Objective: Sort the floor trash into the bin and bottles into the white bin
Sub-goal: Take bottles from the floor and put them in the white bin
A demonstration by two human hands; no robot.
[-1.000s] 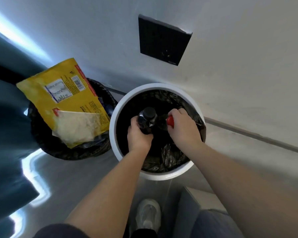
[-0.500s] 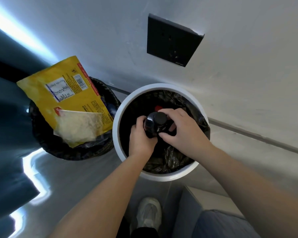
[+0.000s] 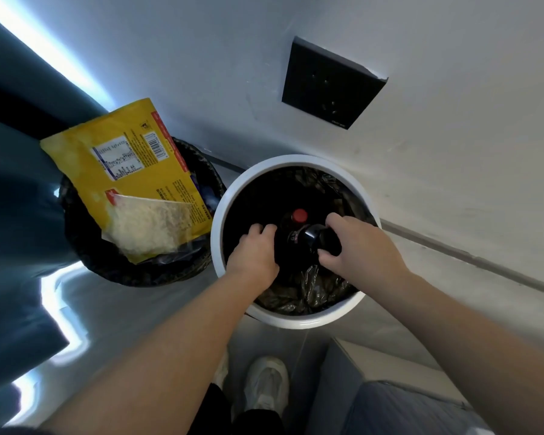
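From the head camera we look down into the white bin [image 3: 218,246], which stands on the floor [image 3: 113,312] at the centre of the frame, against the wall [image 3: 453,152], and is lined with a black bag [image 3: 314,290]. Our right hand [image 3: 358,249] is over the right half of its opening, its fingers [image 3: 335,219] and thumb wrapped around a black-capped bottle [image 3: 315,238]. That bottle is tilted, cap toward us, just inside the rim. Right above it in the picture a red-capped bottle [image 3: 299,216] stands lower in the bin with its dark body running down between our two hands. Our left hand [image 3: 252,257] is over the left half of the opening. Its fingers [image 3: 259,230] are curled down beside that dark body, and we cannot tell whether they grip it or only rest against it. At the left of the frame, just beside the white bin, sits a black bin [image 3: 132,274]. A large yellow packet [image 3: 129,171] sticks up out of it and leans toward the upper left. A dark wall plate [image 3: 330,83] is fixed to the wall at the upper right. At the bottom centre we see a white shoe [image 3: 266,387] on the floor.
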